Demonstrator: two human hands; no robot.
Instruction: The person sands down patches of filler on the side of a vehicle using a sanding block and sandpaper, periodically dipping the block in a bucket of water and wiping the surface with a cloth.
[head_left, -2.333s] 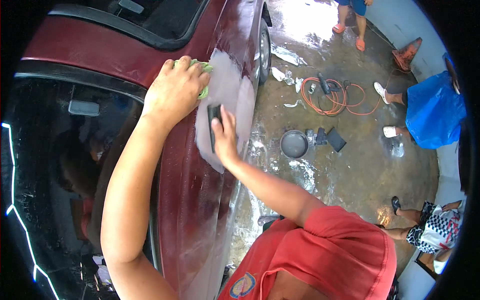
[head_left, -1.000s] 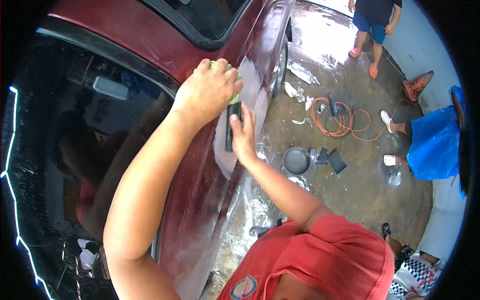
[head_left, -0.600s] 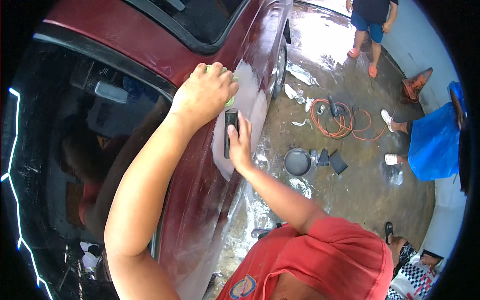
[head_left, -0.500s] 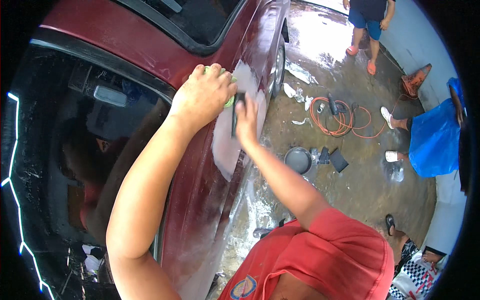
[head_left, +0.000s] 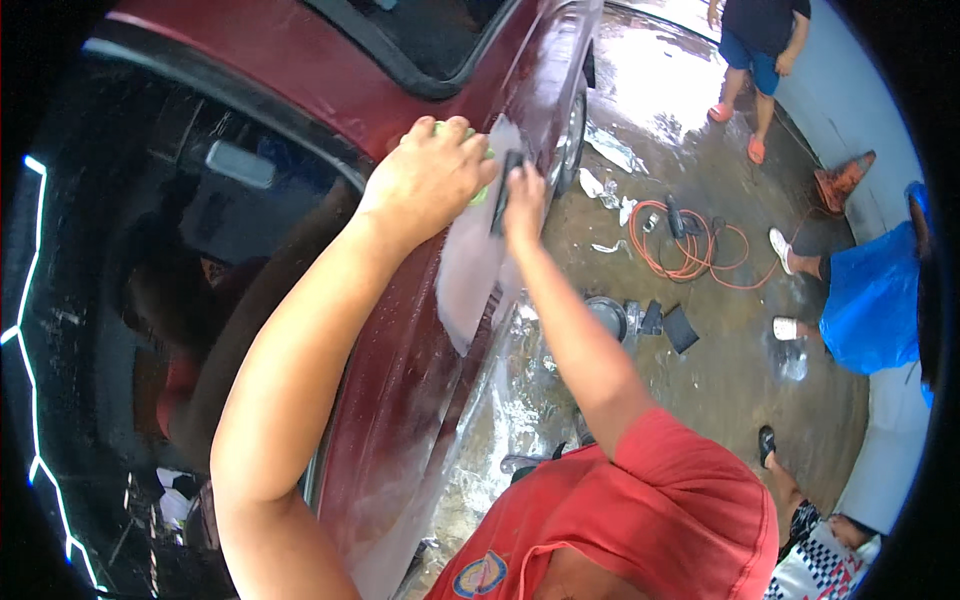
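Under my left hand (head_left: 428,185) a light green sponge (head_left: 484,181) peeks out past the curled fingers, at the upper edge of a pale grey filler patch (head_left: 472,265). This patch lies on the side of a dark red car (head_left: 388,350). My right hand (head_left: 523,205) grips a dark sanding block (head_left: 507,190), long and narrow, which lies along the patch just right of the sponge. The thumb and fingers hold the block from its right side. The face of the sponge against the car is hidden.
A grey bucket (head_left: 606,316) stands on the wet floor, partly behind my right forearm, beside dark sheets (head_left: 681,329). Beyond it lie a coiled orange hose (head_left: 690,250) and white scraps (head_left: 614,150). A traffic cone (head_left: 846,180) and several people are along the right wall.
My right hand has slid the sanding block up along the patch, away from me. The view has shifted slightly, and my left hand remains on the sponge at the patch's edge.
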